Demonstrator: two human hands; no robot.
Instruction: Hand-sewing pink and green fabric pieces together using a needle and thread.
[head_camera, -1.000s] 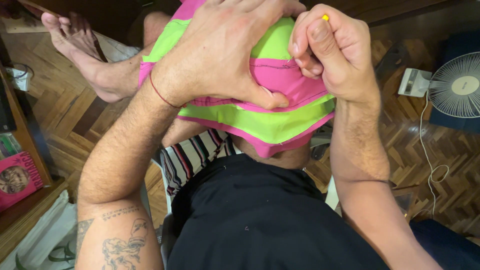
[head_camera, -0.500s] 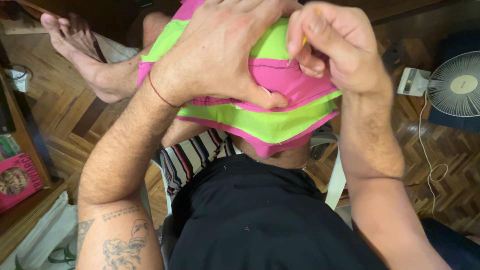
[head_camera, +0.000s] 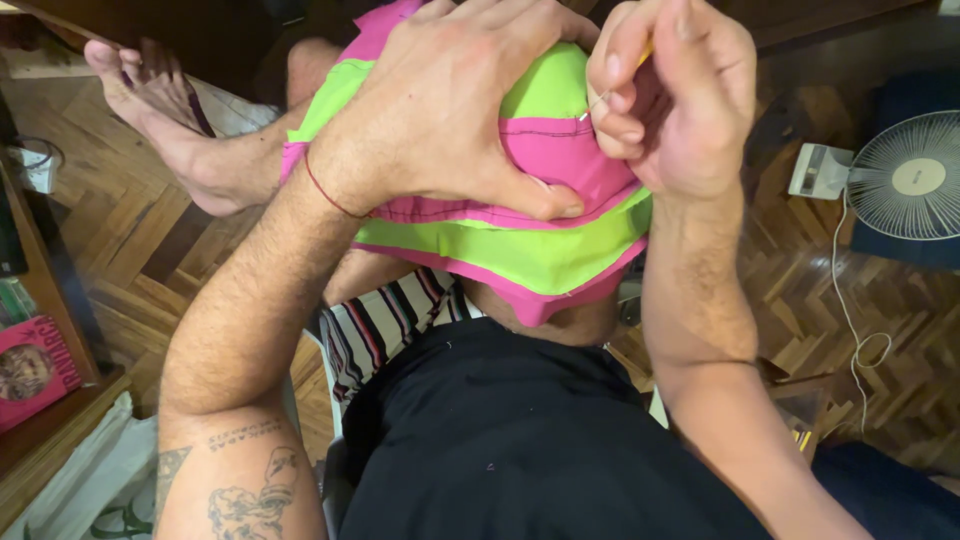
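Over the pink-and-green fabric (head_camera: 520, 160), the right hand (head_camera: 680, 110) had dipped, pinching a needle (head_camera: 592, 106) into the seam; the left hand (head_camera: 450, 110) pressed the cloth flat.

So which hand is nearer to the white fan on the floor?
The right hand is nearer; the fan stands off to its right, apart from it. The left hand lies flat on the pink and green cloth, farther away.
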